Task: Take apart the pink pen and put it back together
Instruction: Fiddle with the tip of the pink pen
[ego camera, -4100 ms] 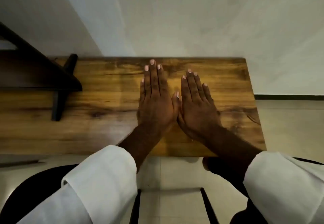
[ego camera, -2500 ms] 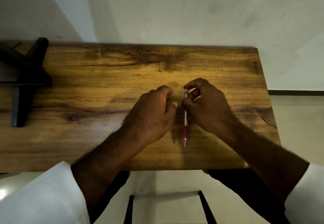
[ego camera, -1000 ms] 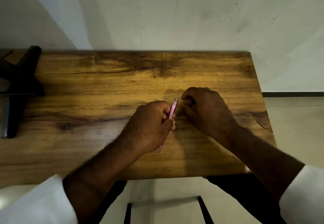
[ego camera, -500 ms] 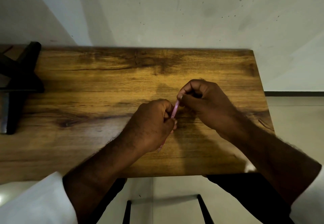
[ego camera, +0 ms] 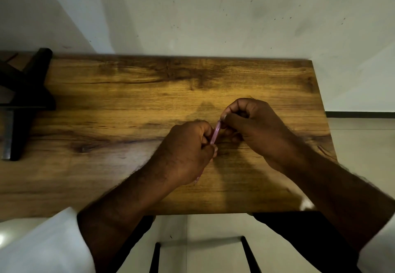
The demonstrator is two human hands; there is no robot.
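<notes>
The pink pen (ego camera: 215, 132) is held just above the wooden table (ego camera: 119, 110), tilted with its top end pointing away from me. My left hand (ego camera: 186, 153) is curled around the lower barrel, and the pen's tip (ego camera: 196, 180) pokes out below that fist. My right hand (ego camera: 254, 127) pinches the pen's top end between thumb and fingers. Only a short stretch of pink barrel shows between the two hands; the rest is hidden in my grip.
A dark wooden stand (ego camera: 23, 101) sits at the table's left end. A pale wall runs along the far edge. The table's right edge (ego camera: 320, 106) drops to a tiled floor. A black chair frame (ego camera: 201, 251) shows below the near edge.
My hands lifted off the table and picked up the pen. It passed into my left fist, and my right hand closed on its top end over the last half second.
</notes>
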